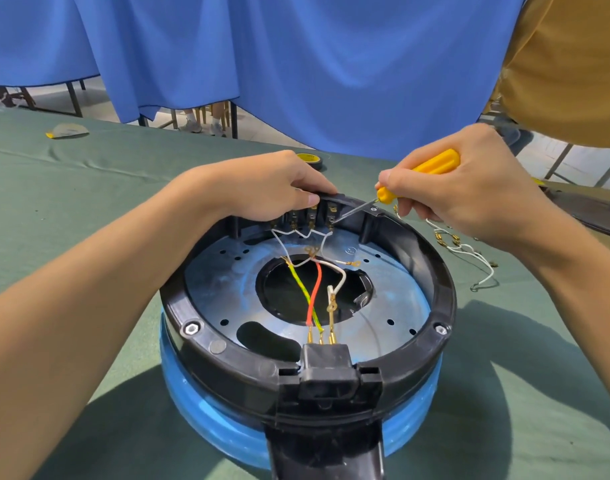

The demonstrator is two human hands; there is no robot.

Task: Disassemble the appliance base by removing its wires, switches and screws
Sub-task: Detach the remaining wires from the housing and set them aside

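Only the person's arms and hands were visible. The left forearm (106, 282) was bare along its whole visible length, with smooth skin down to the wrist. The right forearm (570, 271) was bare in the same way. The left hand (272, 188) and the right hand (470, 192) were bare too. The fingers (395, 179) were slim, with short, trimmed nails; the thumbnail on the left hand showed plainly.
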